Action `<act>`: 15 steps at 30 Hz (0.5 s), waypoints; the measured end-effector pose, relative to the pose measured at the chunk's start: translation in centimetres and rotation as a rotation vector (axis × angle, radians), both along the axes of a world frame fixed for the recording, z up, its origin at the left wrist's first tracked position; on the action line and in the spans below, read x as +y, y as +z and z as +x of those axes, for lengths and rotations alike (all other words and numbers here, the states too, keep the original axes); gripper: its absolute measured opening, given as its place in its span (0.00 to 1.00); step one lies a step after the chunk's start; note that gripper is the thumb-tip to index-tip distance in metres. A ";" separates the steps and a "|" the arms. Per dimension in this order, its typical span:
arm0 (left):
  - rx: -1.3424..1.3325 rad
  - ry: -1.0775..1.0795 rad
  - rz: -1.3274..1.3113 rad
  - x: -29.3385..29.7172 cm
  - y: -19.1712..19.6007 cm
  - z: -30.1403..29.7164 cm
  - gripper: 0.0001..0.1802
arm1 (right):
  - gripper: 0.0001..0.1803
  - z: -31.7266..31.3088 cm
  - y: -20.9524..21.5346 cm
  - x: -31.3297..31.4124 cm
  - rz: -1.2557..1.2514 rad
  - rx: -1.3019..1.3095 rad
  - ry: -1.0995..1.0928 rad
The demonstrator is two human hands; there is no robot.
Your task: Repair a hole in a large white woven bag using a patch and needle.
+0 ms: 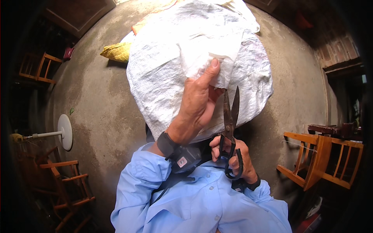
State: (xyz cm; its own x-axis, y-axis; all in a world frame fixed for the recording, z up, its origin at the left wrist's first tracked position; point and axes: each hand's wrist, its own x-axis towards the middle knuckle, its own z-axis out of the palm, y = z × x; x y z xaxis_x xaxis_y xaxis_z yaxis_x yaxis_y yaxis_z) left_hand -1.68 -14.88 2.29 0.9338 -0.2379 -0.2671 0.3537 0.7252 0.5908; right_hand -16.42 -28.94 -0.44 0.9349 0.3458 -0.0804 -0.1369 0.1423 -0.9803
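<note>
The left hand (197, 97) pinches thin white plastic (193, 58) over the white sack (155, 85). The right hand (244, 151) grips scissors (229, 129) by the handles (240, 166), their parted blades (235, 104) just beside the left hand.

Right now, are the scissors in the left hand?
No, the right hand holds the scissors; the left hand grips thin white material.

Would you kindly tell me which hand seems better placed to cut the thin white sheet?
Probably the right hand: it holds the black-handled, dark metal scissors with their blades parted, while the left hand grips the thin white sheet.
</note>
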 end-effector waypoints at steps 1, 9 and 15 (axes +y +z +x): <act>0.001 0.000 -0.002 0.0 0.1 -0.1 0.20 | 0.48 0.0 0.0 0.1 0.003 -0.002 -0.007; 0.041 0.038 -0.129 -1.3 -0.2 -1.1 0.19 | 0.46 0.6 -0.8 0.6 0.028 -0.036 -0.064; 0.056 0.015 -0.200 -1.8 -0.2 -1.4 0.22 | 0.45 0.5 -1.0 1.3 0.132 -0.028 -0.119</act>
